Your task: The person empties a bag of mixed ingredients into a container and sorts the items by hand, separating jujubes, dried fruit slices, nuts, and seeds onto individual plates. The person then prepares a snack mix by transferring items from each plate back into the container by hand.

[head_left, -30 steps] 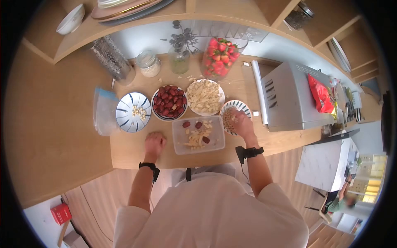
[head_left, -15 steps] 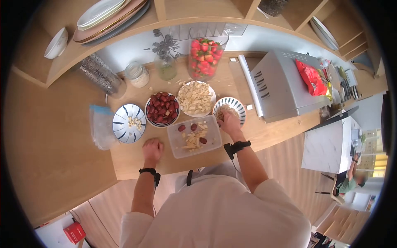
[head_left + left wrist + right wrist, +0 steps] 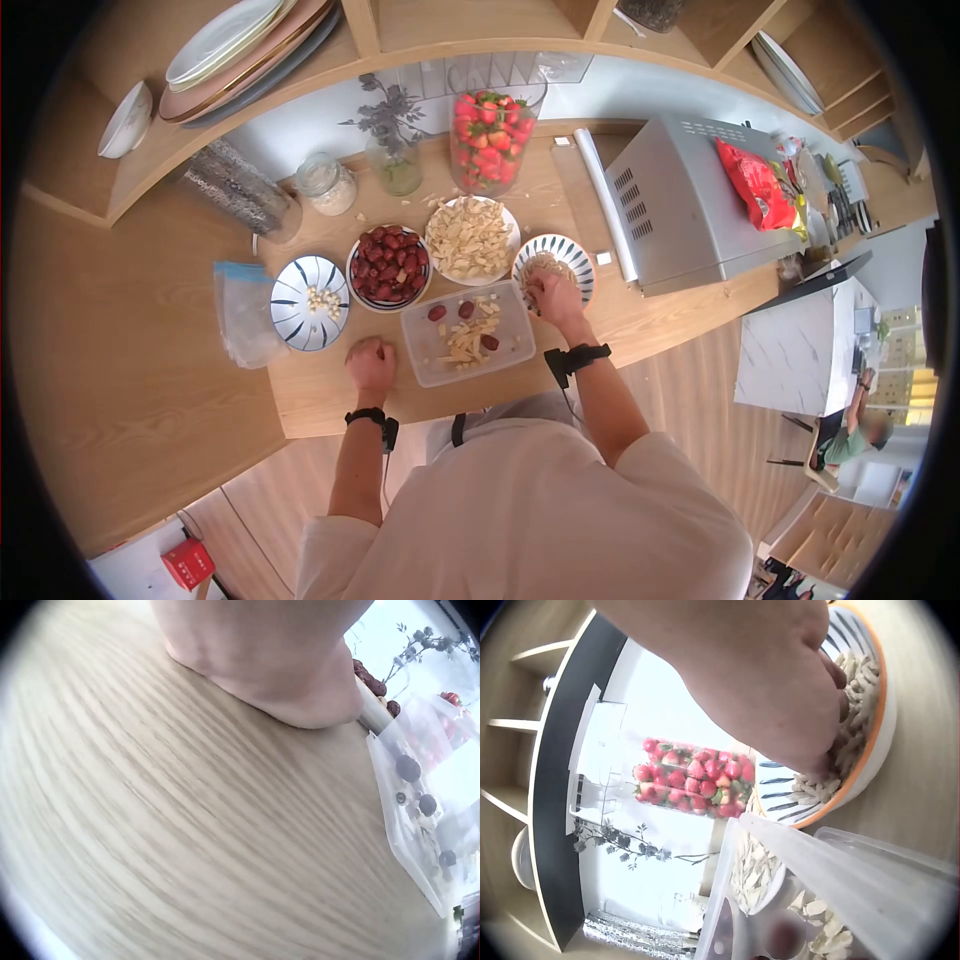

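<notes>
My right hand reaches into a striped bowl with an orange rim, its fingers curled among short, pale stick-like pieces. Left of it stands a clear plastic container holding several flat pale slices and red dates. My left hand rests on the wooden table just left of this container, fingers loosely curled and holding nothing. In the left wrist view, only the side of that hand shows against the wood; its fingers are hidden.
Behind the container stand a bowl of red dates and a plate of pale slices. A blue-striped plate with small cream seeds is at left, beside plastic bags. Strawberries fill a glass vase; a grey appliance stands right.
The head view has shifted. My right hand stays at the orange-rimmed bowl, its fingers now lower among the pale pieces. My left hand remains resting on the table.
</notes>
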The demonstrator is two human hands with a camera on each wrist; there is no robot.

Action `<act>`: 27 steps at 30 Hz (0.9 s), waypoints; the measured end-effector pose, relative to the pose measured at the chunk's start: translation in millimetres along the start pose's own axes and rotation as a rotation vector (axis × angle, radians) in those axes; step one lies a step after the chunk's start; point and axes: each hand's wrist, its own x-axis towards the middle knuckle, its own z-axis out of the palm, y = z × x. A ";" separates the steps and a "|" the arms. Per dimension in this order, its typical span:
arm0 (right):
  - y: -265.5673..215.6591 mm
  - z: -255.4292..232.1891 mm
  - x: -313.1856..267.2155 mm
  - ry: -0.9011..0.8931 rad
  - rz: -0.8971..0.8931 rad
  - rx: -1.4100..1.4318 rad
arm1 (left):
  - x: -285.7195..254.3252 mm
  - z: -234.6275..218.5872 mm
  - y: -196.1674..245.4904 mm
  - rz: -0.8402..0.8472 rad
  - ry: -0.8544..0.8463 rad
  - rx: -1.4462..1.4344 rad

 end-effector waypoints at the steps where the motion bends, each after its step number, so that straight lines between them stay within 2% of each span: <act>1: 1.6 -1.6 -0.2 -0.011 -0.005 0.032 | 0.0 0.4 -0.3 0.003 0.004 0.006; 2: 3.0 -2.6 0.1 -0.016 -0.004 0.032 | 0.0 0.0 -0.5 0.004 0.008 0.013; 4: 5.3 -4.1 1.9 0.105 -0.012 0.206 | -0.4 -0.7 -0.5 -0.020 -0.027 0.035; 5: 4.7 -6.9 2.5 0.098 -0.013 0.207 | -1.0 -1.0 -0.8 -0.041 -0.059 0.054; 7: 3.8 -13.1 3.5 0.120 -0.004 0.455 | -0.7 -0.5 -1.6 -0.042 -0.061 0.067; 8: 5.6 -9.5 4.4 0.113 -0.004 0.453 | -0.6 0.1 -1.3 -0.039 -0.062 0.076; 10: 6.3 1.9 5.9 0.153 -0.007 0.923 | -0.5 1.2 -1.1 -0.049 -0.055 0.078; 11: 3.8 2.7 5.6 0.145 -0.003 0.923 | -0.7 1.7 -1.2 -0.054 -0.046 0.078; 13: -7.3 -3.1 -1.1 0.144 -0.138 1.095 | 0.4 -0.4 0.4 -0.068 -0.062 0.088; 17: -37.2 -19.9 -15.2 0.068 -0.126 1.188 | 0.4 -1.6 1.7 -0.103 -0.093 0.127; 19: -45.8 -21.9 -21.6 -0.058 -0.123 1.139 | 0.5 -1.2 1.1 -0.104 -0.092 0.130; 20: -50.8 -22.8 -24.0 -0.067 -0.122 1.143 | 0.5 -0.5 0.7 -0.095 -0.082 0.124; 22: -60.0 -21.7 -27.6 -0.180 -0.165 1.048 | 0.6 0.4 0.1 -0.096 -0.071 0.126; 26: -76.7 -12.7 -33.0 -0.199 -0.237 0.946 | -2.3 3.9 -4.7 -0.108 -0.076 0.125; 27: -85.3 -20.4 -34.6 -0.261 -0.229 0.845 | -2.0 3.0 -3.5 -0.115 -0.077 0.127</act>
